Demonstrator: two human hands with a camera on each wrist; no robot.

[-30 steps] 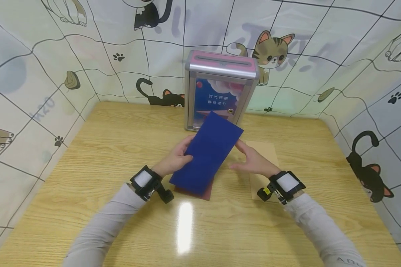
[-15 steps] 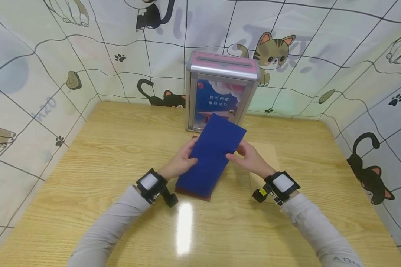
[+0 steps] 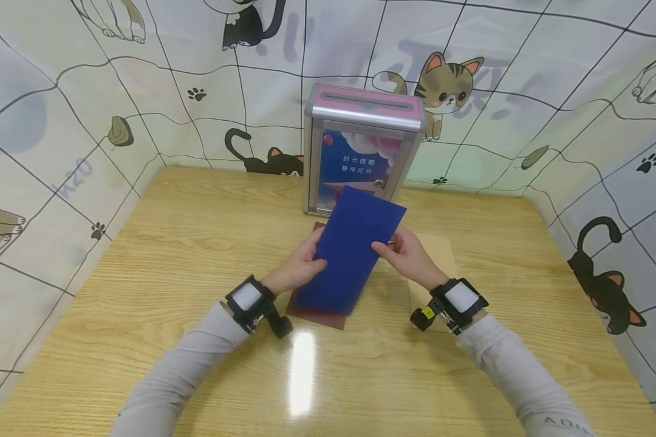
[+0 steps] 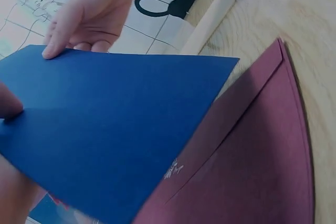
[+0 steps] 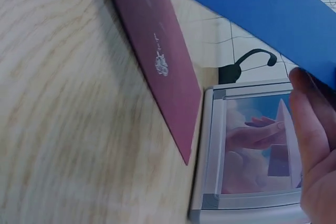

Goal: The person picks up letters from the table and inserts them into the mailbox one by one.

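A plain dark-blue envelope (image 3: 355, 255) is held up at a slant over the table, its upper end overlapping the front of the letter box in the head view. My left hand (image 3: 300, 267) grips its left edge, thumb on the face and fingers behind. On the upper right edge, my right hand (image 3: 412, 258) pinches it between thumb and fingers. Beneath lies a maroon envelope (image 4: 273, 145), mostly covered from above; the right wrist view shows white print on this maroon envelope (image 5: 168, 72).
A letter box (image 3: 361, 115) with a pink slotted top and a small front lock stands at the back against the cat-patterned cloth (image 3: 197, 139). A tan paper piece (image 3: 437, 246) lies right of the envelopes, partly under the right forearm, on the wooden table (image 3: 208, 230).
The right thumb has come down onto the blue envelope's edge, where the hand was looser before. The envelope has shifted slightly right and turned a little more upright; the left hand moved along.
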